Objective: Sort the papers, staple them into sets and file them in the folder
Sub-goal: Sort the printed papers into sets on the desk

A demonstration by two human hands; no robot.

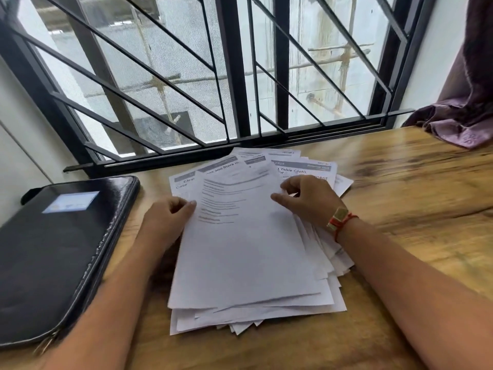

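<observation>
A loose, fanned stack of printed white papers [245, 252] lies in the middle of the wooden table [413, 209]. My left hand [168, 214] grips the left edge of the top sheets, thumb on top. My right hand [306, 198] rests on the upper right part of the stack, its thumb and fingers pinching the edge of the top sheet. A black zipped folder [61, 249] with a pale label lies shut to the left of the papers. No stapler is in view.
A window with black metal bars [234, 76] runs along the table's far edge. A purple curtain [464, 97] hangs at the right and its hem rests on the far right corner of the table.
</observation>
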